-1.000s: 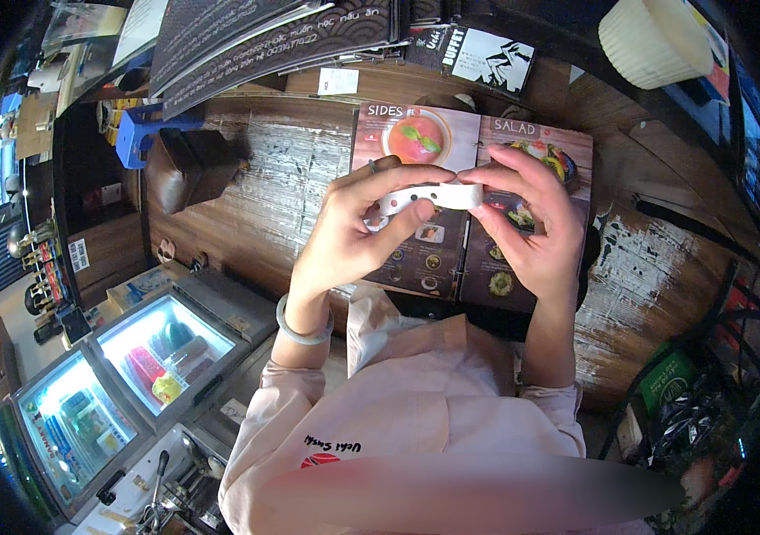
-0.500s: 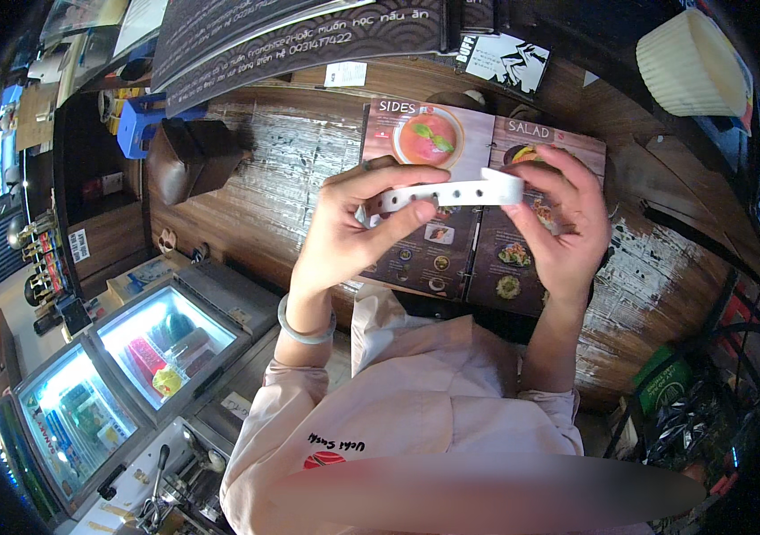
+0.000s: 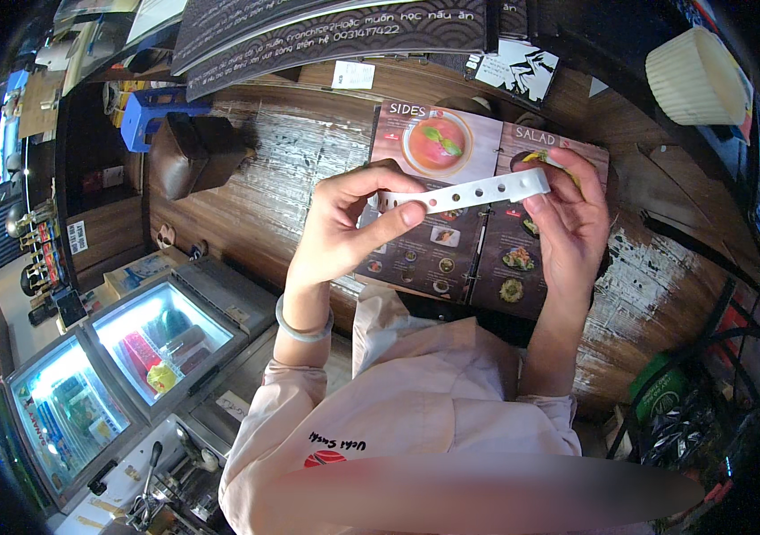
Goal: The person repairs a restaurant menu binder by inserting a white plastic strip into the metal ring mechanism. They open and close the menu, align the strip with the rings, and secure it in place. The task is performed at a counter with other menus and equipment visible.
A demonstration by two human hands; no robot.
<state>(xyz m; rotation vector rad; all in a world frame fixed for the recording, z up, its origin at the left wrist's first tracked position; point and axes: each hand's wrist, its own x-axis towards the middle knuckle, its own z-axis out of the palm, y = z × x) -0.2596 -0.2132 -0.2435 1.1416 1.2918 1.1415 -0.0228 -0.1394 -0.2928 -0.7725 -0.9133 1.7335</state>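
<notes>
A white strap [image 3: 467,194] with a row of round holes spans the space between my hands, its right end higher than its left. My left hand [image 3: 337,223] pinches its left end between thumb and fingers. At the other end, my right hand [image 3: 570,227] grips the tip between thumb and bent fingers. Below the strap lies an open menu [image 3: 487,150] with food pictures and a ring spine, partly covered by my hands.
A worn wooden surface [image 3: 295,165] extends around the menu. At the left stand a brown leather-like stool [image 3: 185,156], a blue plastic stool [image 3: 139,116] and a lit glass-topped freezer [image 3: 166,334]. A cream ribbed lampshade-like object [image 3: 692,76] is at upper right, bags [image 3: 665,388] at lower right.
The strap was curled over at its right end and is now straighter, with that end raised. My right hand has shifted slightly. The whole view has moved a little.
</notes>
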